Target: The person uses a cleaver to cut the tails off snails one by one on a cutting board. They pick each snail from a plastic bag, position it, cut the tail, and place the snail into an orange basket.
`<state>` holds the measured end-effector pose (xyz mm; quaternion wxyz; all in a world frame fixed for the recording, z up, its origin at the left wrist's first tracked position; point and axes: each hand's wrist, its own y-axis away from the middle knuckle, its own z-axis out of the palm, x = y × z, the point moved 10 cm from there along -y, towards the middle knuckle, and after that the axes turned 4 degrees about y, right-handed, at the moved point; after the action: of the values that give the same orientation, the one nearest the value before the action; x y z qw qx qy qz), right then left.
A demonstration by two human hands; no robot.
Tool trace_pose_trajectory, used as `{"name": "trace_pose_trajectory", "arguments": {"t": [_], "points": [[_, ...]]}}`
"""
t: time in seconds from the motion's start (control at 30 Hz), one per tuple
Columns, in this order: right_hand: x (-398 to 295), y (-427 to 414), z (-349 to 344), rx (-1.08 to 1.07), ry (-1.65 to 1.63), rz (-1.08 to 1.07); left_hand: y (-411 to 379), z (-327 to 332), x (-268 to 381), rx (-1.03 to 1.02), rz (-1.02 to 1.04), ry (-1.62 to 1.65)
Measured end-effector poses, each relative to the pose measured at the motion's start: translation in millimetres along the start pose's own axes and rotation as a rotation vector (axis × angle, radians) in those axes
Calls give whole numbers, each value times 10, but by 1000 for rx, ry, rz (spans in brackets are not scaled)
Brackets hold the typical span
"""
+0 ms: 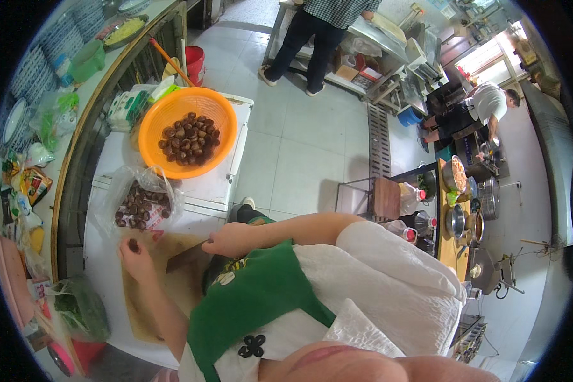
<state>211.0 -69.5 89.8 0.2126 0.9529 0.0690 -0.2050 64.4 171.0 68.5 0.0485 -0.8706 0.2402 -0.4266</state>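
My left hand holds a dark brown chestnut in its fingers above the far left part of a worn cutting board. In my right hand is the handle of a cleaver, its broad blade low over the board. Just beyond the board, a clear plastic bag lies open with many chestnuts inside. Farther off, an orange plastic colander holds a heap of chestnuts on a white surface.
At the left, a shelf bears stacked bowls, a green container and packages. A bag of greens sits beside the board. Beyond are a red bucket, a wooden stool and a person at a steel counter; another person stands farther right.
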Motion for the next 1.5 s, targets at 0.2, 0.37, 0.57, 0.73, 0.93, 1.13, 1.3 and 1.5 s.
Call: {"name": "trace_pose_trajectory", "arguments": {"t": [0.2,0.37,0.57,0.73,0.93,1.13,1.3,1.5], "points": [[-110,-100,44,63,-62,-65,777,-237,-322,-166,-157,-47],[-141,-298,93,4,15,21,970,-357,-413,47,-171,-43],[-504,-589,-1,11,-99,18,1112,-425,-444,171,-207,20],[-771,-849,-209,78,-66,-88,1128,-417,-428,166,-136,-1],[-837,-1040,-212,13,38,-129,1145,-419,-510,218,-156,-2],[-966,-1095,-369,-5,34,-169,1118,-502,-421,215,-223,56],[-997,-1318,-347,3,15,-201,1094,-509,-366,175,-160,-8],[-1109,-1525,-311,-30,77,-198,1117,-449,-448,167,-175,19]]}}
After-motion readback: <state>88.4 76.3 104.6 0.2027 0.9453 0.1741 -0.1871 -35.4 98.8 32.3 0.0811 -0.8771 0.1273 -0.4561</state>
